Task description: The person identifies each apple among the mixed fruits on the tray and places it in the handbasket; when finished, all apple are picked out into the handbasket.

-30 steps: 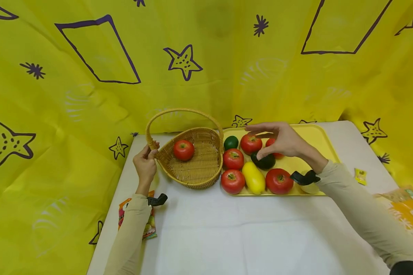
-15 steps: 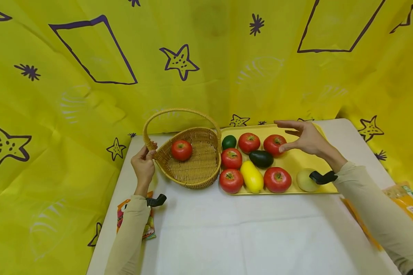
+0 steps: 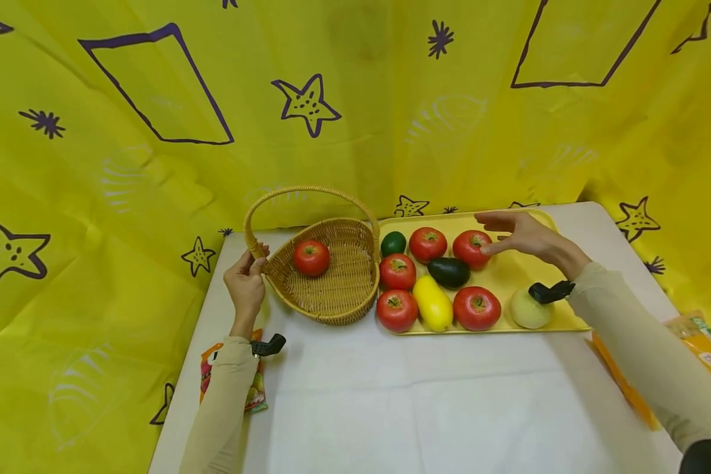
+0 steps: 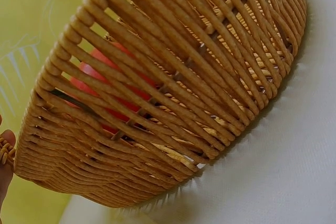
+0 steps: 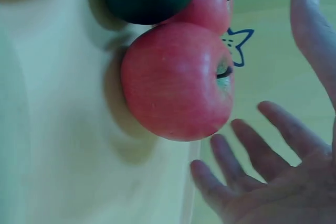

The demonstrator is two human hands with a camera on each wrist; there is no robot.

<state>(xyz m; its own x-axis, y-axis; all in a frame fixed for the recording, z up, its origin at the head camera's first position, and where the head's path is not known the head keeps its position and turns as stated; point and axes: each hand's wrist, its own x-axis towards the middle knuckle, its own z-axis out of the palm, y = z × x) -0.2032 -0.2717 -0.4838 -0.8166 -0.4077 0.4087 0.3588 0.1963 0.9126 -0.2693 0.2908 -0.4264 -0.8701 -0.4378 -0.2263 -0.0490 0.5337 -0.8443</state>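
My left hand (image 3: 245, 284) grips the base of the arched handle on the left side of a woven basket (image 3: 343, 289). One red apple (image 3: 311, 257) lies inside the basket; through the slats it also shows in the left wrist view. My right hand (image 3: 530, 238) hovers at the right of another red apple (image 5: 176, 82), at the back of a yellow tray (image 3: 515, 280). Its fingers and thumb are spread around that apple's side with nothing held. A dark green avocado (image 3: 448, 272) lies just left of this apple.
Several more red apples (image 3: 476, 308), a yellow oblong fruit (image 3: 432, 304), a small green fruit (image 3: 394, 243) and a pale round fruit (image 3: 530, 309) lie on the tray. Snack packets (image 3: 255, 388) lie under the left forearm and an orange packet (image 3: 625, 382) by the right forearm.
My right hand has moved right, from above the avocado to beside the back right apple, then dipped slightly. The left hand keeps its grip on the basket handle.
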